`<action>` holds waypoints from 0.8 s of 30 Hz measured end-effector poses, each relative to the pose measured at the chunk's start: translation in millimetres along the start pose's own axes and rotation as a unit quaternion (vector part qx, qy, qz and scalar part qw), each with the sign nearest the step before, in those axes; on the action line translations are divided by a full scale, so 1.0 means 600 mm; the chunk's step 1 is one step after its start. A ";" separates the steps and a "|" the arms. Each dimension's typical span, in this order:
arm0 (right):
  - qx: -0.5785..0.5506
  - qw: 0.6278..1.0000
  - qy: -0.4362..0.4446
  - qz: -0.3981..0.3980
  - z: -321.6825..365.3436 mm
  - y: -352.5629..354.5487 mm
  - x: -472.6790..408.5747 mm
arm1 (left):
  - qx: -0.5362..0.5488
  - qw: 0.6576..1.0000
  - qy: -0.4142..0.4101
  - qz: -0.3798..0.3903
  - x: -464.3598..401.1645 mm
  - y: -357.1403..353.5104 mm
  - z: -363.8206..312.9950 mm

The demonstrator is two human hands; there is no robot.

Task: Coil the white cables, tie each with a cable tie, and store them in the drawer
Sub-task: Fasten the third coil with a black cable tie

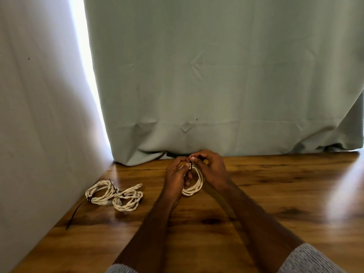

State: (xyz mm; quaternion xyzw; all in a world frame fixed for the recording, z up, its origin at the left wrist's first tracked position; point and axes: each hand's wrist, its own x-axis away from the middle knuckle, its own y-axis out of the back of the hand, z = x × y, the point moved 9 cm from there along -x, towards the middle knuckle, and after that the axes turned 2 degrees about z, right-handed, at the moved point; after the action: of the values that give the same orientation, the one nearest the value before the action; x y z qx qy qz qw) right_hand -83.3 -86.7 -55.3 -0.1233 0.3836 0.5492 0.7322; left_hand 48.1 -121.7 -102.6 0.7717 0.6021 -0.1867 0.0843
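I hold a coiled white cable (195, 185) above the wooden table (256, 194) near its far edge. My left hand (177, 174) grips the top of the coil, thumb pressed beside a black cable tie (191, 165) wrapped round it. My right hand (208, 166) pinches the tie's upper end between thumb and fingers. Two more white coils lie at the left: one (99, 193) bound by a black tie with a long tail (75, 212), the other (129, 198) touching it, also crossed by a dark tie. No drawer is in view.
A pale green curtain (216, 85) hangs along the table's far edge and bunches on it. A white wall (39, 115) borders the table's left side. Bright light shows between wall and curtain.
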 end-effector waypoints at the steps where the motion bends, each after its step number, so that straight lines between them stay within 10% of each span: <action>1: 0.003 1.000 0.002 0.001 0.002 -0.001 0.000 | -0.007 1.000 -0.007 -0.004 0.000 0.000 -0.002; 24: -0.026 0.999 -0.018 -0.044 -0.004 0.012 -0.002 | -0.050 0.995 -0.085 -0.027 0.002 -0.010 -0.008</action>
State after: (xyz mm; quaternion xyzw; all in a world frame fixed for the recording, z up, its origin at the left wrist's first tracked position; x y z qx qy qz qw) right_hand -91.0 -86.7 -54.4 -0.1489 0.3500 0.5282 0.7591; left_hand 43.2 -117.5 -98.2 0.7315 0.6217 -0.2236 0.1686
